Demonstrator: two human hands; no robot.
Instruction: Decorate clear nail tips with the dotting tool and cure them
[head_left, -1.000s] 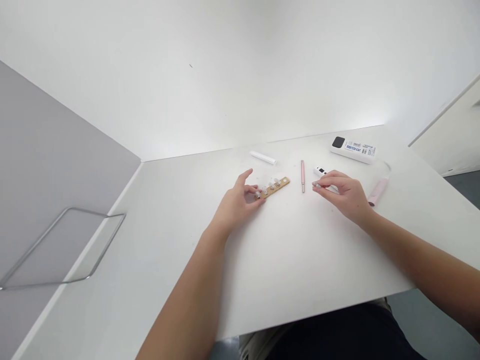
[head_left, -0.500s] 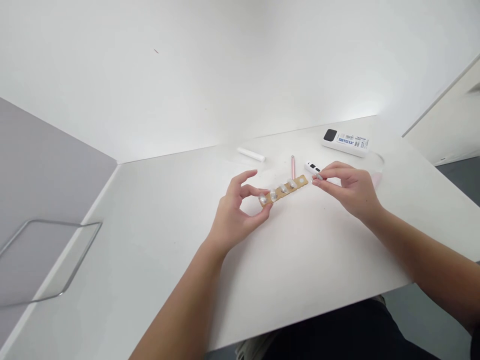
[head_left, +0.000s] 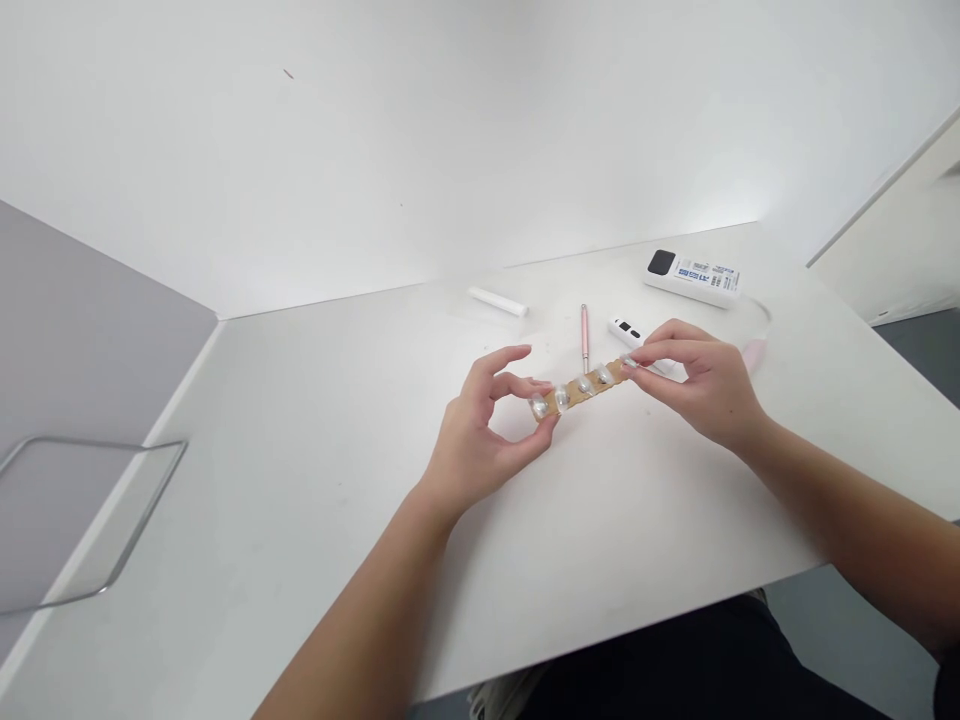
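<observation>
My left hand (head_left: 484, 430) pinches the left end of a narrow tan cardboard strip (head_left: 574, 391) between thumb and fingers, index finger raised. Along the strip sit several silvery round pieces under bits of clear film. At its right end, my right hand (head_left: 694, 375) pinches a small shiny piece (head_left: 628, 362) against the strip; the fingertips partly hide it. Just behind the strip lies a pink pen-like stick (head_left: 585, 335) with a metal tip. A white handheld device with dark buttons (head_left: 630, 331) lies beside my right fingers, partly covered by them.
A white tube-like rod (head_left: 498, 301) lies near the back wall. At the back right is a white box-shaped device (head_left: 694, 279) with a dark panel, labels and a pale cord. A pink object (head_left: 754, 353) shows behind my right hand. A bent metal frame (head_left: 150, 520) stands at left.
My left hand has moved the strip slightly right, and its right end now meets my right fingertips with the small shiny piece. Before, a gap lay between them.
</observation>
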